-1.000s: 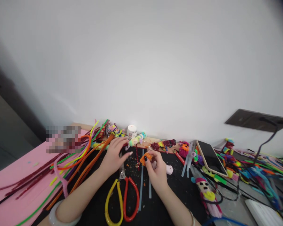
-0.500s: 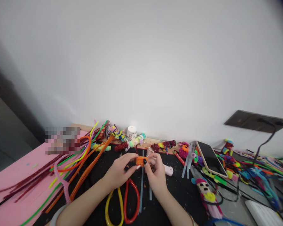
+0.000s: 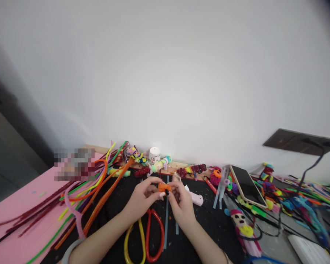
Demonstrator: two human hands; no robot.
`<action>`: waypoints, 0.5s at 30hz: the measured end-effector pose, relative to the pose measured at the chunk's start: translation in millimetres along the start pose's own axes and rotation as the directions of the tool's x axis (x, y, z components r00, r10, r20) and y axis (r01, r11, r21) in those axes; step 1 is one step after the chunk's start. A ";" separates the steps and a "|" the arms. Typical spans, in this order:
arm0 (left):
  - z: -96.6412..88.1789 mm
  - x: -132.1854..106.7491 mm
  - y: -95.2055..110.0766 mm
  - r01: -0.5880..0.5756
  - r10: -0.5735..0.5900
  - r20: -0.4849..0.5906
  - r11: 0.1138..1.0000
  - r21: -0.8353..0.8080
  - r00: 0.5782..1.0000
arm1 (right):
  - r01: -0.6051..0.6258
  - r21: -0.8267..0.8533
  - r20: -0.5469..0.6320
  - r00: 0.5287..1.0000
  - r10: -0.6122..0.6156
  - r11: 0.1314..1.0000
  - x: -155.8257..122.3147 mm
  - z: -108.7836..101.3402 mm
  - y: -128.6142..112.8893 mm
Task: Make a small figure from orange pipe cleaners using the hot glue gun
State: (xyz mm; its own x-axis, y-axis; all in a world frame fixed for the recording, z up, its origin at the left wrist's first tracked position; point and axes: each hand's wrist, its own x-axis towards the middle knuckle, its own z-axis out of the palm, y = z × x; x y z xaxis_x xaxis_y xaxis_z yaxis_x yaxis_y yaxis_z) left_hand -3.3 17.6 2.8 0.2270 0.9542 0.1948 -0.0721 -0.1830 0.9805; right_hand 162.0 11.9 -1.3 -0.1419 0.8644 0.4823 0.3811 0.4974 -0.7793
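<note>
Between my fingertips is a small orange piece (image 3: 164, 187) that looks like coiled pipe cleaner. My left hand (image 3: 144, 196) pinches its left end, while my right hand (image 3: 181, 200) pinches the right end with a dark-nailed thumb on its lower edge. Both hands hover over the black mat (image 3: 211, 220). Below the left hand lie scissors with one yellow handle (image 3: 125, 242) and one red handle (image 3: 162, 238); their blades are mostly hidden. A pale pink tool (image 3: 196, 198), perhaps a glue gun, rests beside the right hand. Translucent glue sticks (image 3: 166, 223) lie under the hands.
Orange pipe cleaners (image 3: 100, 201) and dark red ones (image 3: 38, 209) spread across the pink surface (image 3: 13, 200) at left. Finished pipe-cleaner figures (image 3: 192, 169), a white paper cup (image 3: 154, 155) and a phone (image 3: 247, 186) line the back. A doll-like figure (image 3: 243, 229) and cables (image 3: 280, 216) are at right.
The orange piece has been turned slightly between the fingertips, and the right thumb has shifted a little left and down. The view has moved slightly; nothing was let go.
</note>
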 end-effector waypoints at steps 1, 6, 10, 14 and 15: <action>0.7 0.6 -0.8 0.018 -0.018 0.002 0.998 -0.057 1.000 | 0.007 -0.003 0.003 1.000 -0.007 1.000 0.0 -0.1 0.5; 4.2 3.9 2.1 0.083 -0.095 -0.044 0.971 -0.224 0.995 | 0.017 0.004 0.021 1.000 -0.017 1.000 -0.3 0.4 4.0; 4.6 5.5 3.1 0.123 -0.147 -0.058 0.945 -0.303 0.987 | -0.009 0.028 0.050 0.999 0.007 1.000 -1.2 1.9 5.8; 3.1 5.6 -0.3 0.144 -0.174 -0.065 0.934 -0.327 0.983 | -0.023 0.054 0.057 0.998 0.020 0.998 -1.5 2.9 4.4; 2.9 5.4 -0.4 0.153 -0.185 -0.066 0.931 -0.333 0.980 | -0.027 0.050 0.049 0.999 0.024 0.998 -1.4 3.0 3.6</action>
State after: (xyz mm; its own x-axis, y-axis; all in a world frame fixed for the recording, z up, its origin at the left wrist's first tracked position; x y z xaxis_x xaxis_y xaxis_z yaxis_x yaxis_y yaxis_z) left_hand 0.7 22.2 3.6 0.1713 0.9852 0.0074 -0.3553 0.0548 0.9331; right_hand 160.8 12.7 -5.9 -0.1770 0.8787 0.4434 0.3385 0.4773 -0.8109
